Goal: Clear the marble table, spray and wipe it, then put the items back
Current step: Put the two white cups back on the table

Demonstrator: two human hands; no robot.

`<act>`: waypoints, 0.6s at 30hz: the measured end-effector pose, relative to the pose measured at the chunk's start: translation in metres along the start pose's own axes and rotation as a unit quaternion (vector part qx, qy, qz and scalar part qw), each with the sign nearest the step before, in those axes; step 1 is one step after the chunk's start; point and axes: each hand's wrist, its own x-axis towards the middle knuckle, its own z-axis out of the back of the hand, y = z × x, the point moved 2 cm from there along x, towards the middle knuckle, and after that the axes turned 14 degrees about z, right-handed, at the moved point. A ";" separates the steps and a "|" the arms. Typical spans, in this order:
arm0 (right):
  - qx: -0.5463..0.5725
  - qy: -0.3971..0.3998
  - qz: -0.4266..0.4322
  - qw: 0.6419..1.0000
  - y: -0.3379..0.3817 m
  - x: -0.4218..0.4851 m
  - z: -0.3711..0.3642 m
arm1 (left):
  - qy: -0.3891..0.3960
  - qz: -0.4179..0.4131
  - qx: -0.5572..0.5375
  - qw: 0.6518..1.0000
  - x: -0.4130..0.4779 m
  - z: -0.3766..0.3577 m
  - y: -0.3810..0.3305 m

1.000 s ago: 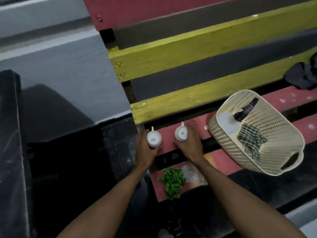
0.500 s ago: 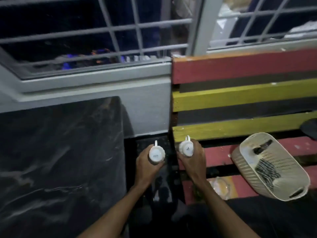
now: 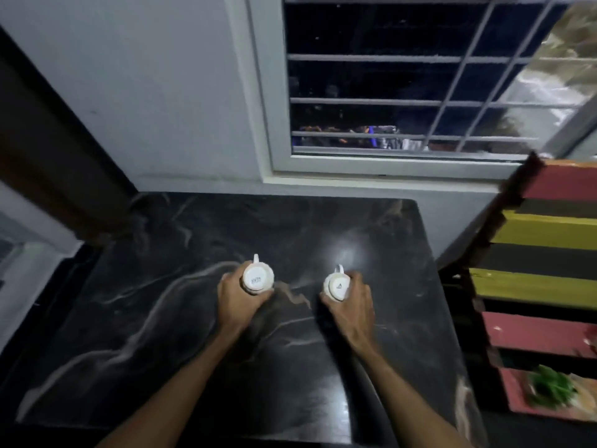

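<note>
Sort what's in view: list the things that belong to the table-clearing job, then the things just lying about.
Job:
marble table
left hand gripping a white cup
right hand gripping a second white cup
green sprig, likely waiting to go back

Lying about:
painted bench
barred window

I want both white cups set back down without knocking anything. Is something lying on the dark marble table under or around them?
Nothing visible. The left hand grips one upside-down white cup, the right hand the other white cup, over the dark veined marble table; the surface around them is bare. The green leafy bunch lies off on the painted slat bench.
</note>
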 end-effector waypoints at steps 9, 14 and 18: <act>-0.056 0.008 0.027 0.998 0.036 0.042 -0.093 | -0.003 0.048 -0.021 0.999 0.096 0.059 0.068; -0.102 -0.007 0.028 0.994 0.024 0.065 -0.102 | 0.027 0.049 -0.026 0.998 0.124 0.054 0.084; -0.092 -0.007 0.011 0.996 0.005 0.068 -0.095 | 0.056 0.041 -0.033 0.997 0.130 0.044 0.094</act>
